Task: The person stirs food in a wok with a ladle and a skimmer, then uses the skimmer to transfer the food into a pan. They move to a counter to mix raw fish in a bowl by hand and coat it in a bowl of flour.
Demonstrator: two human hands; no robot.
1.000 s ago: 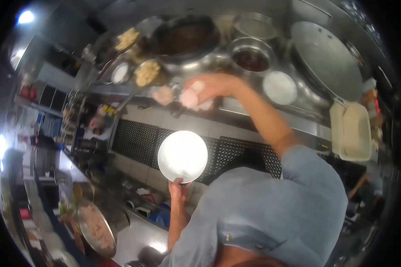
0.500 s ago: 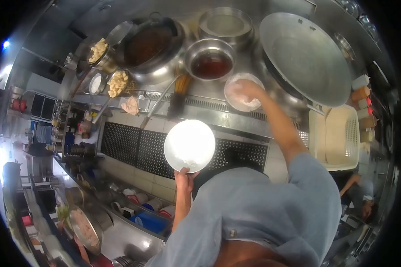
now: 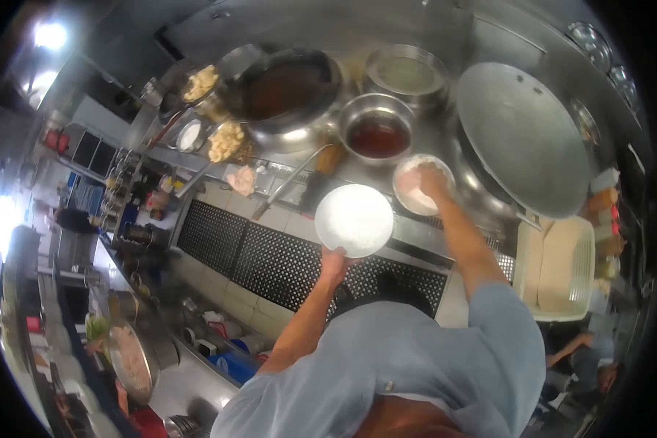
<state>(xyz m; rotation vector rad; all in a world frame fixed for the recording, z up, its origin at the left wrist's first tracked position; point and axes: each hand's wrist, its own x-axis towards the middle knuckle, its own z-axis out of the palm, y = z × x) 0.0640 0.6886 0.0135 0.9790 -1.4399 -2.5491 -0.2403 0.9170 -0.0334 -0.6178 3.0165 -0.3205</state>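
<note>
My left hand [image 3: 333, 264] grips the rim of a white bowl [image 3: 354, 220] from below, thumb on the near edge. The bowl is held over the floor gap, close to the counter edge, and its inside looks pale. My right hand [image 3: 432, 179] reaches down into a second bowl [image 3: 444, 162] on the counter, which contains white powder [image 3: 420, 198]. A pinkish patch lies beside the fingers there; I cannot make out what it is. The fingertips are hidden and blurred. Behind that bowl stands a metal bowl of dark red liquid [image 3: 376, 137].
A large wok [image 3: 522, 139] leans at the right, above a cream plastic basket [image 3: 588, 270]. At the back left sits a dark wok [image 3: 288, 91]. Strainers of pale yellow chunks [image 3: 226, 141] and a long-handled tool [image 3: 288, 186] lie left. Another person [image 3: 588, 358] is at lower right.
The view has shifted, so the counter sits lower in the picture. My left hand has brought the white bowl nearer the counter and the powder bowl. My right hand stays in the powder bowl.
</note>
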